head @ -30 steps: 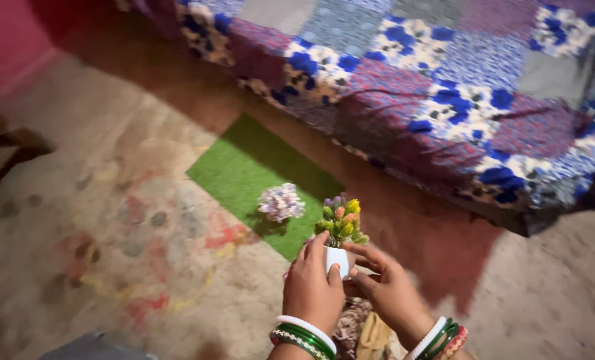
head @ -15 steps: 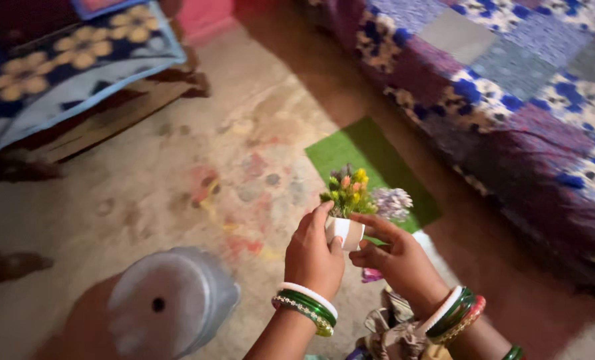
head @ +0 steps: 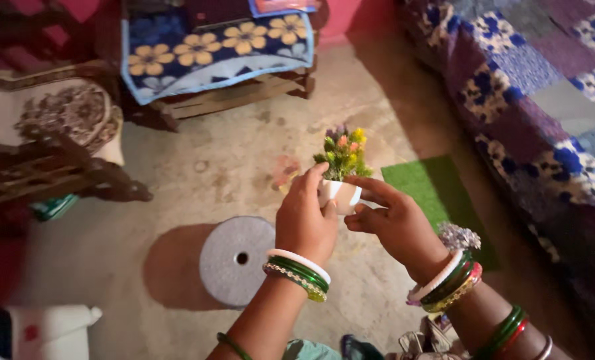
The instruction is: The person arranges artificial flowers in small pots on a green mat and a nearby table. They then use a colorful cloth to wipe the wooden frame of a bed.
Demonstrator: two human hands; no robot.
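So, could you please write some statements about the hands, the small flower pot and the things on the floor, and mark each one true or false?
1. Both hands, left hand and right hand, hold the small white pot of artificial flowers. True.
2. The pot stands on the green mat. False: it is lifted above the floor.
3. A round grey stone disc with a centre hole lies on the floor. True.
4. The wrists are bare. False: both wear bangles.
5. The second flower cluster is on the patchwork bedcover. False: it sits at the mat.

white pot with yellow, pink, purple flowers; green mat; grey round stone; blue cloth with yellow flower pattern.
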